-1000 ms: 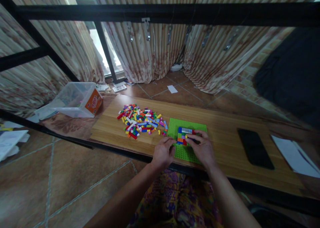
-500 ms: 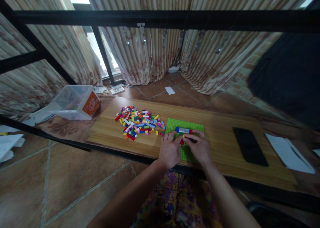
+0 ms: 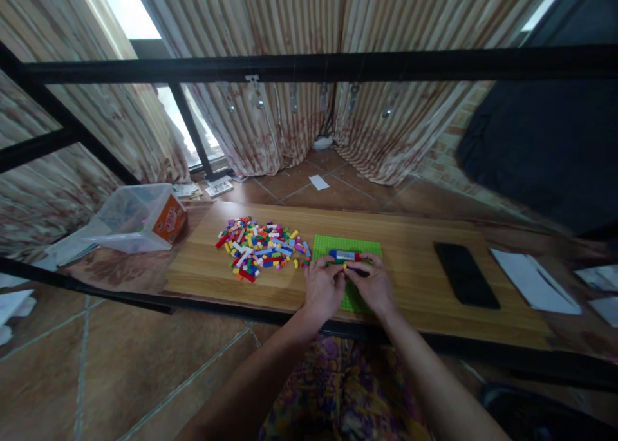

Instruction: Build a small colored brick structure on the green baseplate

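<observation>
My left hand [image 3: 324, 291] and my right hand [image 3: 375, 289] meet over a green studded baseplate [image 3: 347, 241]. Their thumbs and fingertips are closed around a small yellow toy brick [image 3: 344, 266], which shows between them. Whether it is pressed onto other bricks there is hidden by my fingers. Just beyond the fingertips, a row of blue, white and red bricks [image 3: 344, 255] sits on the baseplate. To the left of my left hand lies a loose pile of mixed coloured bricks [image 3: 263, 248].
A clear plastic box [image 3: 130, 219] with an orange label stands at the table's left end. On the right lie a black phone-like slab [image 3: 466, 275] and white paper [image 3: 533, 280] with a pen-like stick. A black metal bar [image 3: 309, 67] crosses above the wooden board [image 3: 410, 235].
The camera view has tilted up and shifted slightly right, so the table things appear further left. Both hands stay together at the same spot on the baseplate, with fingers slightly shifted around the yellow brick.
</observation>
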Action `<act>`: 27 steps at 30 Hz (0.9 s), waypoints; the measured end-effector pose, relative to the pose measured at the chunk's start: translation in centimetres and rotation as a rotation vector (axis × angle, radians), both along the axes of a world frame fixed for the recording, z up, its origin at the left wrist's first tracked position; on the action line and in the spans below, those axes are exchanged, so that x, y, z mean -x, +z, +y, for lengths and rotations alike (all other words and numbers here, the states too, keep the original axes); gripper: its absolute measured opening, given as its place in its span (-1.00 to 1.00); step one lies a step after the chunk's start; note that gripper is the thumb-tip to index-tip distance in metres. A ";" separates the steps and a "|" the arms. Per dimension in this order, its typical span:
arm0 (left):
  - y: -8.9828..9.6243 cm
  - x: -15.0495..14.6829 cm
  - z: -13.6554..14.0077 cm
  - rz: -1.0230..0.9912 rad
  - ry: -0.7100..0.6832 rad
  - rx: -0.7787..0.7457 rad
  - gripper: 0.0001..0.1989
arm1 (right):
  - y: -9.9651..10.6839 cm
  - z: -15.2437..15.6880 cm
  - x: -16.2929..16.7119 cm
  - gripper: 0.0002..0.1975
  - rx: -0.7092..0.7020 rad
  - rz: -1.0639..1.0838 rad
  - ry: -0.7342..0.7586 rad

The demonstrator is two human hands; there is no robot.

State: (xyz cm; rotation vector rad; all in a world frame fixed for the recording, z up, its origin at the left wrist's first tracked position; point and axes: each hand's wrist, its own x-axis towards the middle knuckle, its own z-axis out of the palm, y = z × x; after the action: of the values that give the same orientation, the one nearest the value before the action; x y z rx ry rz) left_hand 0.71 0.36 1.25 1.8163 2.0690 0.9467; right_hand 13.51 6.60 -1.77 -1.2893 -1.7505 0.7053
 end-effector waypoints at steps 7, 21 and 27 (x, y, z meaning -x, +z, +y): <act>3.3 -0.6 3.5 0.137 0.128 0.282 -0.82 | -0.3 -0.2 0.0 -0.82 -0.038 0.021 0.038; 4.7 -0.8 4.4 0.338 0.133 0.405 -0.80 | 0.0 -0.3 -6.2 -0.73 -0.025 0.186 -0.147; 4.7 -1.3 4.0 0.392 0.148 0.343 -0.81 | -0.7 -0.4 -7.2 -0.76 -0.078 0.134 -0.156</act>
State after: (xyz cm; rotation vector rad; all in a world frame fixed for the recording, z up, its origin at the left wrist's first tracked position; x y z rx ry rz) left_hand 2.05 4.33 5.95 1.7868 2.4361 0.2435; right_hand 20.74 6.19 -2.48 -1.2798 -1.5371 0.6139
